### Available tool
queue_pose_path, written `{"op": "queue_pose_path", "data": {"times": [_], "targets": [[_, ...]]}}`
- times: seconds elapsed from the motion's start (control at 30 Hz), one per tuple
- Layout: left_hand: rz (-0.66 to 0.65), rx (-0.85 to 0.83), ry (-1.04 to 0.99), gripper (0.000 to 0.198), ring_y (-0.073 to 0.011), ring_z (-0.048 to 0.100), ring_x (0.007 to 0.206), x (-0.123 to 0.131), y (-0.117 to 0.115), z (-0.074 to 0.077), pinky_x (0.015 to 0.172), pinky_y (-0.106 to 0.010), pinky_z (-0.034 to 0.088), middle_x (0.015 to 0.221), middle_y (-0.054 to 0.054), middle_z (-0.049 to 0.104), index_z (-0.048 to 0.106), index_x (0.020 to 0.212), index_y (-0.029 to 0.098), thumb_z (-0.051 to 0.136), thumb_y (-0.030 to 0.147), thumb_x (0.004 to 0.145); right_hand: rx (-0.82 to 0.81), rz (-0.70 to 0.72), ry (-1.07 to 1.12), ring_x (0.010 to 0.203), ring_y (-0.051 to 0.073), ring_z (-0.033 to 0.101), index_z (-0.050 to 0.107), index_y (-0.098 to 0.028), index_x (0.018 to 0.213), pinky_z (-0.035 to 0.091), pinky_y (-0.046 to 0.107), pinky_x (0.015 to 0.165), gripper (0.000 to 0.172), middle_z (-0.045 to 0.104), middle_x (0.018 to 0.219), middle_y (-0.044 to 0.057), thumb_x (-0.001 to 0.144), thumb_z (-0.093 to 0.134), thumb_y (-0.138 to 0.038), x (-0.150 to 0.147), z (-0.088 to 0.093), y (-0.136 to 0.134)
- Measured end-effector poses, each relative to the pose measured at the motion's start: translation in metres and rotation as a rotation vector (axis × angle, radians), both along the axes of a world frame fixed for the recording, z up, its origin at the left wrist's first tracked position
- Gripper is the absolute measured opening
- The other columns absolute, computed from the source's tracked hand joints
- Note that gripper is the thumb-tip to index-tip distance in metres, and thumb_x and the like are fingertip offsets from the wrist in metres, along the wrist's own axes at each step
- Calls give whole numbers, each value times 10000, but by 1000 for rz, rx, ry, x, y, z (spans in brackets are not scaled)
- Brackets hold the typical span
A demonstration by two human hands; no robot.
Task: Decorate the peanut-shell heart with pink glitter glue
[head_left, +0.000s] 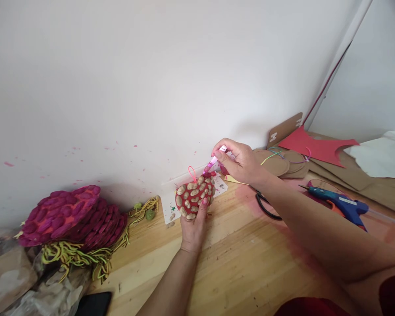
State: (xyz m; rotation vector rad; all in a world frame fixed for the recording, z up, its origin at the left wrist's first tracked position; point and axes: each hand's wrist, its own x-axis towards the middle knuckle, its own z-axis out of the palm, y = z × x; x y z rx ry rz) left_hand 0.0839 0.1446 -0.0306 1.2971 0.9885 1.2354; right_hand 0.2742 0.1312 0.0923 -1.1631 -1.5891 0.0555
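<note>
My left hand (193,231) is closed around the lower edge of a red craft piece (195,196) covered with unpainted peanut shells, its thumb on the front. A pink cord loop (192,171) stands up from the top of the piece. Pinched in my right hand (240,159) is a paintbrush (212,163) with a pale handle stained magenta. Its lower end points down at the upper right of the peanut piece; the bristles are hard to make out. Behind the piece lies a paint-marked white sheet (168,210).
Magenta-painted peanut pieces (62,215) are stacked at left with yellow-green yarn (69,254). A phone-like black object (94,303) lies at the front. On the right are a blue glue gun (344,204), black-handled scissors (266,208), red paper (319,145) and cardboard shapes (271,162). A paint-spattered wall (151,87) stands behind.
</note>
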Motion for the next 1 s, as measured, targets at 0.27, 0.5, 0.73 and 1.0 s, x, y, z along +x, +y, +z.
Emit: {"op": "queue_pose_path", "data": {"times": [0.27, 0.5, 0.73, 1.0], "targets": [[-23, 100, 78, 441, -299, 667, 1217, -2, 1, 3, 1071, -441, 516, 1283, -124, 728, 736, 1203, 233, 762, 479, 838, 182, -13, -249, 789, 180, 588, 590, -227, 897, 417, 333, 801, 119, 688, 832, 27, 994, 523, -246, -4, -1, 2], [-3, 177, 139, 451, -276, 682, 1207, -2, 4, -2, 1066, -413, 531, 1315, -115, 721, 710, 1261, 219, 728, 450, 875, 209, -3, -262, 756, 167, 580, 593, -221, 891, 421, 313, 783, 98, 687, 809, 8, 981, 553, -218, -6, 0, 0], [2, 182, 122, 405, -273, 680, 1217, -1, 1, 3, 1076, -405, 526, 1322, -108, 719, 729, 1231, 231, 728, 431, 879, 191, -17, -225, 767, 164, 594, 597, -212, 897, 419, 309, 783, 117, 689, 819, 14, 992, 530, -229, -3, 1, 1], [-11, 201, 130, 425, -282, 668, 1239, -1, 4, 0, 1097, -419, 512, 1323, -113, 717, 722, 1249, 227, 730, 436, 879, 185, -18, -258, 755, 161, 583, 606, -214, 882, 416, 309, 795, 97, 687, 805, 6, 971, 567, -207, -7, -2, 1]]}}
